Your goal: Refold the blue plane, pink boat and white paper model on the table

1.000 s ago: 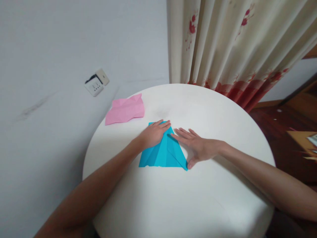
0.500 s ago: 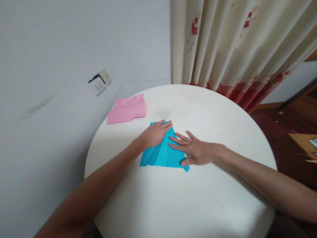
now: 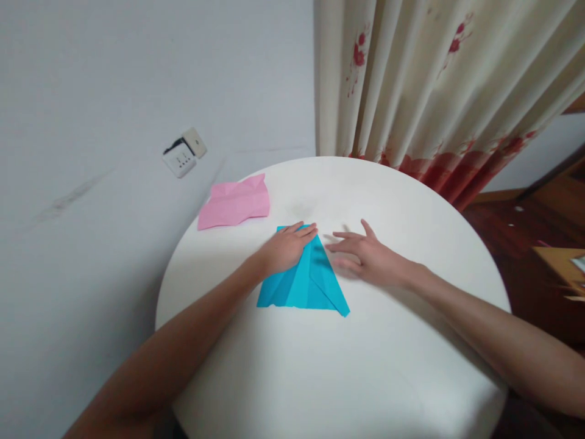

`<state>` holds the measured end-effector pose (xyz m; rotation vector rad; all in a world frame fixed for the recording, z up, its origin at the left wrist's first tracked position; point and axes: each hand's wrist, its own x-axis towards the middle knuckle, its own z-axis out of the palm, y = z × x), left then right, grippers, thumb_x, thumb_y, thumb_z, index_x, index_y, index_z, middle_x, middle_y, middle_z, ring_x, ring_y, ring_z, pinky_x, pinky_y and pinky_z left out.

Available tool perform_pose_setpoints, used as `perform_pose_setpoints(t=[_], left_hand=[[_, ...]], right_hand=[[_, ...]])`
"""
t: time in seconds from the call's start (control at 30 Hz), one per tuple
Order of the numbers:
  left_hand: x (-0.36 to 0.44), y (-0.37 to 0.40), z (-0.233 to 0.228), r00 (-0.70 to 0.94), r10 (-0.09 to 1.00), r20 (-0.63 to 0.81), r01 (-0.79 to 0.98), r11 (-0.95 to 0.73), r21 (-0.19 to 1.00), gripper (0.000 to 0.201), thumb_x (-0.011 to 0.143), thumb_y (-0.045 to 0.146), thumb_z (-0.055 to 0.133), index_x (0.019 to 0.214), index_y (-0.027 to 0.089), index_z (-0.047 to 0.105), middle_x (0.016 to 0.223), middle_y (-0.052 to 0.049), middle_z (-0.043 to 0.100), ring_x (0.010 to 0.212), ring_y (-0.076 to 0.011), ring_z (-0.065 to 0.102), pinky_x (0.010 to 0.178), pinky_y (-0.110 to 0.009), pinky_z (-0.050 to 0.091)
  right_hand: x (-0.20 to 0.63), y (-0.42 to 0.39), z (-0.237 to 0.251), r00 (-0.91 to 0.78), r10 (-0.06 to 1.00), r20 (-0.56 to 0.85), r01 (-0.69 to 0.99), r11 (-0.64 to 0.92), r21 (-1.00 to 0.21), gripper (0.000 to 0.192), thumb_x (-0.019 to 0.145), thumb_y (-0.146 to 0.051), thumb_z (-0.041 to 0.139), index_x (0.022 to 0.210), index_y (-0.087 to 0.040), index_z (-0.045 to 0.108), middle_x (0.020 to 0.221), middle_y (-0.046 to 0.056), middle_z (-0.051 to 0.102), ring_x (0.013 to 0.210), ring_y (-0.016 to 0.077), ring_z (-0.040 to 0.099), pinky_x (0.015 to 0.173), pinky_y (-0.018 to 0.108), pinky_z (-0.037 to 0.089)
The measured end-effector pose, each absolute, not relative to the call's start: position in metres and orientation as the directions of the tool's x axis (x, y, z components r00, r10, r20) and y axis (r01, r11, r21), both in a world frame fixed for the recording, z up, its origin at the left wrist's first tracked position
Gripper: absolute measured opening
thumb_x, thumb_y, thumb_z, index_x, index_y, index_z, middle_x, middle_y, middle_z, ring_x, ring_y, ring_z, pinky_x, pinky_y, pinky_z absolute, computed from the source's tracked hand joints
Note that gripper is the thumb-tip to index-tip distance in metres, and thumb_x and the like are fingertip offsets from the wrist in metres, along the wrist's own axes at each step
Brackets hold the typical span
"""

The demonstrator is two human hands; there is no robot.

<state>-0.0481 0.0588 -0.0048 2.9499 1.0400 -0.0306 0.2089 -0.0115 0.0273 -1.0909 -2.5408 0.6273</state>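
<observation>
A sheet of blue paper (image 3: 301,289) lies on the white round table, creased lengthwise, with a narrow flap folded over along its right edge. My left hand (image 3: 287,249) rests flat on the paper's upper part, fingers stretched out, hiding some of it. Just right of the folded edge, my right hand (image 3: 365,253) hovers with spread fingers, slightly blurred and holding nothing. Its shadow falls on the table and the paper.
Creased pink paper (image 3: 235,202) lies at the table's back left edge. The white table (image 3: 338,372) stands close to a wall with a socket (image 3: 180,160). Behind it hangs a flowered curtain (image 3: 402,91). A wooden piece of furniture (image 3: 562,265) is at far right.
My right hand has lifted off the folded right edge of the blue paper and moved up and slightly right. The left hand has stayed in place.
</observation>
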Motion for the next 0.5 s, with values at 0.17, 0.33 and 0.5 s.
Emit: perform_pose_setpoints(t=[0.17,0.33,0.5], left_hand=[[-0.044,0.054,-0.003,0.74,0.671,-0.033,0.672,-0.74,0.014,0.054,0.098,0.017,0.031,0.151,0.019,0.037,0.159,-0.008,0.034,0.147,-0.028,0.03,0.115,-0.047,0.032],[-0.037,0.05,-0.008,0.725,0.689,0.003,0.689,-0.725,0.0,0.055,0.096,0.019,0.032,0.152,0.016,0.035,0.161,-0.008,0.03,0.148,-0.0302,0.027,0.116,-0.049,0.029],[-0.033,0.046,-0.007,0.746,0.666,-0.01,0.665,-0.746,-0.011,0.054,0.096,0.019,0.032,0.15,0.015,0.039,0.159,-0.01,0.035,0.148,-0.0276,0.026,0.119,-0.05,0.023]], right_hand=[[0.184,-0.006,-0.01,-0.581,0.797,0.164,0.687,0.588,-0.427,0.054,0.101,-0.045,0.04,0.149,-0.021,0.042,0.152,0.014,0.045,0.144,0.0315,0.036,0.115,0.065,0.023],[0.175,-0.008,-0.022,-0.613,0.784,0.093,0.726,0.606,-0.324,0.071,0.101,-0.054,0.033,0.156,-0.011,0.026,0.161,0.017,0.023,0.15,0.0316,0.019,0.12,0.061,0.015],[0.18,-0.005,-0.023,-0.603,0.795,0.07,0.745,0.592,-0.307,0.073,0.101,-0.057,0.027,0.157,-0.012,0.021,0.162,0.015,0.021,0.151,0.0309,0.017,0.12,0.061,0.015]])
